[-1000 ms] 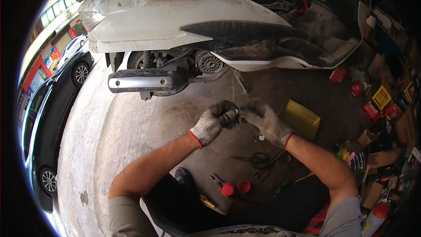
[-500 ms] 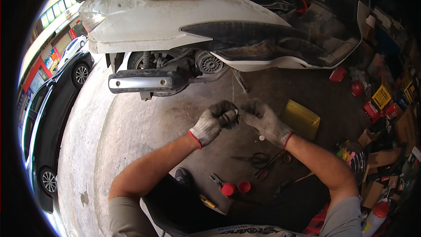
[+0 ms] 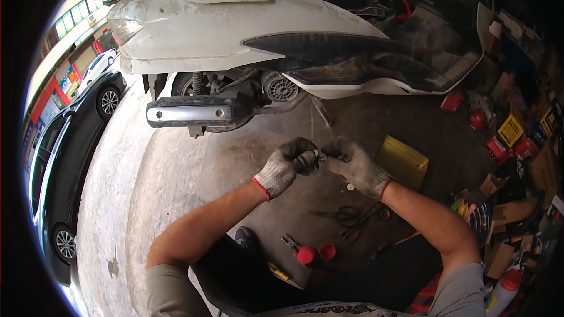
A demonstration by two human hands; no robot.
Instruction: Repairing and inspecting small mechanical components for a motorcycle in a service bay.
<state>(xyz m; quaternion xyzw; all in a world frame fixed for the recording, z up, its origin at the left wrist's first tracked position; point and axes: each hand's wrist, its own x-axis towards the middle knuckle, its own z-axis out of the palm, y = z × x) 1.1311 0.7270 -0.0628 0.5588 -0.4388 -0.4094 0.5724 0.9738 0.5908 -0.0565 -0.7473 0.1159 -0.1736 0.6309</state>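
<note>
My left hand (image 3: pixel 289 166), in a dark-palmed knit glove with a red cuff, pinches a small dark part with a light metallic bit (image 3: pixel 320 155). Its exact kind is too small to tell. My right hand (image 3: pixel 352 167), gloved alike, is closed with thumb and fingertips at the right side of that same part. Both hands meet in front of my body, above the concrete floor. Beyond them stands a dusty white scooter (image 3: pixel 200 29), with its silver-shielded muffler (image 3: pixel 189 115) and its stand (image 3: pixel 322 111) on the near side.
A yellow tray (image 3: pixel 402 162) lies right of my hands. Scissors (image 3: pixel 348 215), pliers (image 3: pixel 289 240), a red cap (image 3: pixel 305 255), a red cup (image 3: pixel 327 251) and a yellow-handled tool (image 3: pixel 278 270) lie nearer me. Boxes and clutter (image 3: pixel 505 205) crowd the right; a black car (image 3: pixel 73 170) stands left.
My right hand has turned slightly and its fingertips have come closer to the small part at the left fingers. The left hand has hardly moved.
</note>
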